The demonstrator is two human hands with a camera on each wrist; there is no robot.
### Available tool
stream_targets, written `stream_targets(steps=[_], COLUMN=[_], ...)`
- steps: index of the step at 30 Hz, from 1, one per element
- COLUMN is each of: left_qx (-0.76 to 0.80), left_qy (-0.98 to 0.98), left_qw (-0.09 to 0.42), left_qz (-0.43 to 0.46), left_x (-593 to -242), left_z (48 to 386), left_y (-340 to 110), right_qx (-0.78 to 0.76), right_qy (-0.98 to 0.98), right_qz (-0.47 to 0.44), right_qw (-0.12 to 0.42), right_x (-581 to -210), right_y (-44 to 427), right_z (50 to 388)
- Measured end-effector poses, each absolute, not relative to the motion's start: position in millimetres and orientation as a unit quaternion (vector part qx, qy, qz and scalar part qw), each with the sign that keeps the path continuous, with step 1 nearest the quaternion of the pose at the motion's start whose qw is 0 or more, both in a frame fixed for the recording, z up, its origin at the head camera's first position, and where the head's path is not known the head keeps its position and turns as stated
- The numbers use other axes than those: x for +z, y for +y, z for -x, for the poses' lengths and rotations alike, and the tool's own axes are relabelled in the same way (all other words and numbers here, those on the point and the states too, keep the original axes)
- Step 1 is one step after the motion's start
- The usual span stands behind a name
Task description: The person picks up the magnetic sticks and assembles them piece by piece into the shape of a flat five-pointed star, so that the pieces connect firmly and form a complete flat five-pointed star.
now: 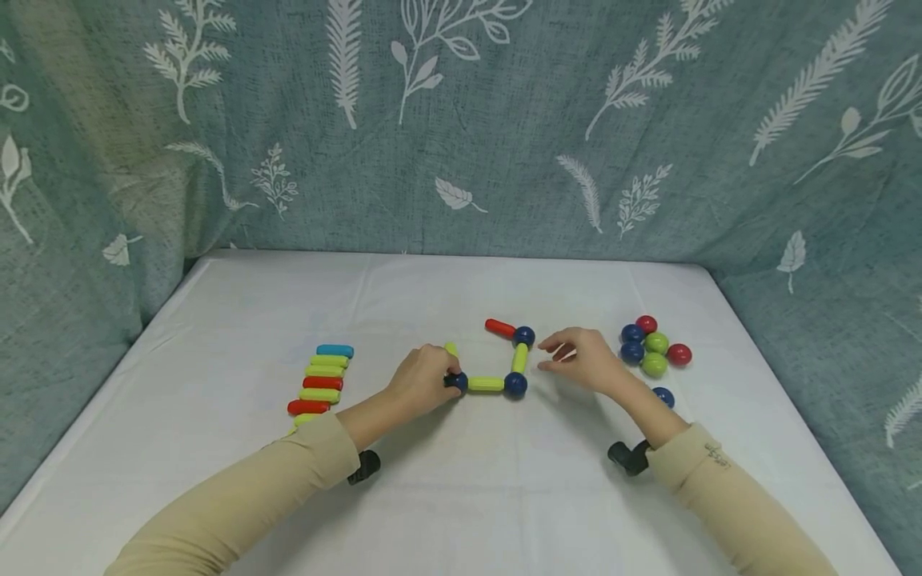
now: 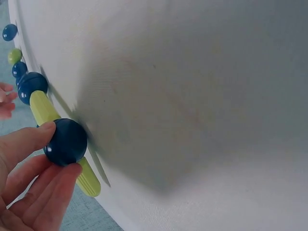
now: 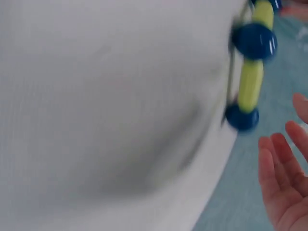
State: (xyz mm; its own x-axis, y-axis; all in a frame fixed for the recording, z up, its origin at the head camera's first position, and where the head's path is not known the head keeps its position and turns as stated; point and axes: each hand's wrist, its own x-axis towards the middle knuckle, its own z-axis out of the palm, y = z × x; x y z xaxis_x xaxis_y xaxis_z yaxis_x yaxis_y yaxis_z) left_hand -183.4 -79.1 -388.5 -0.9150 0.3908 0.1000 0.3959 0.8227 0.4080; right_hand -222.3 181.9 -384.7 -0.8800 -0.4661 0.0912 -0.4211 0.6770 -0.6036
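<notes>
In the head view, a glossy dark blue ball, the corner ball [image 1: 515,385], is sitting at the near right corner of a joined figure of rods and balls. Left of the corner ball, the left hand [image 1: 426,378] is pinching a second dark blue ball [image 1: 456,382]. A lime-green rod [image 1: 486,385] is joining these two balls, and another lime-green rod [image 1: 450,350] is showing partly behind the fingers, left of and beyond the corner ball. Directly beyond the corner ball, a third lime-green rod [image 1: 519,358] is leading to a third dark blue ball [image 1: 524,336], where a red rod [image 1: 500,327] is pointing left. Right of the corner ball, the right hand [image 1: 587,360] is hovering near the third rod, fingers loosely bent and thumb parted from them. Farther right, loose coloured balls [image 1: 656,343] are lying on the white cloth [image 1: 461,496]; well left, coloured rods [image 1: 322,382] are lying in a row.

In the left wrist view, thumb and fingertips are pressing opposite sides of the second ball, whose other rod is jutting away from the corner ball.

In the blurred right wrist view, the right hand's parted fingers are hanging beside the third ball, beyond the corner ball, without touching it.
</notes>
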Motion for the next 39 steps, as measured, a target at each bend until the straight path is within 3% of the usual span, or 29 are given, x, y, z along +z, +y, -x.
stream_targets(steps=[9, 16, 30, 39], left_qx=[-0.214, -0.221, -0.259, -0.24], left_qy=[-0.956, -0.956, -0.949, -0.954], left_qw=[0.013, 0.008, -0.005, -0.01], left_qz=[0.199, 0.193, 0.18, 0.181], left_x=[-389.8, -388.8, -390.2, -388.7], left_z=[186.0, 187.6, 190.4, 188.2], left_y=[-86.8, -90.2, -93.5, -93.4], right_qx=[-0.286, -0.223, -0.189, -0.233], right_qy=[0.947, 0.97, 0.977, 0.964], right_qz=[0.147, 0.089, 0.077, 0.106], right_qw=[-0.005, 0.033, 0.061, 0.068], right_x=[-374.6, -371.3, -377.3, -367.4], right_y=[240.9, 266.2, 272.8, 242.0], right_z=[236.9, 242.3, 247.8, 253.1])
